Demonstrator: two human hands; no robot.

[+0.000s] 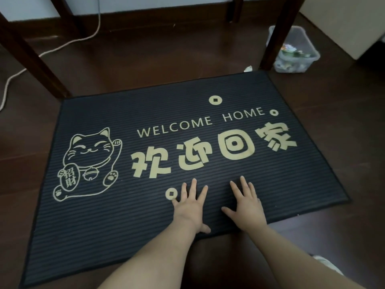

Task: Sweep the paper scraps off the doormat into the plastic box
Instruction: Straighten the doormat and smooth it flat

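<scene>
Ribbed matt doormat [145, 215] on glossy dark wood floor [333, 142]; clear plastic box [295, 53] beyond

One doormat [104, 226], one plastic box [312, 57], two hands [190, 208] [246, 207], perhaps one paper scrap [248, 68]

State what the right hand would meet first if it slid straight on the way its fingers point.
The right hand would cross only flat print on the doormat; the way looks free to its far edge. The paper scrap and plastic box seem to lie right of that line.
</scene>
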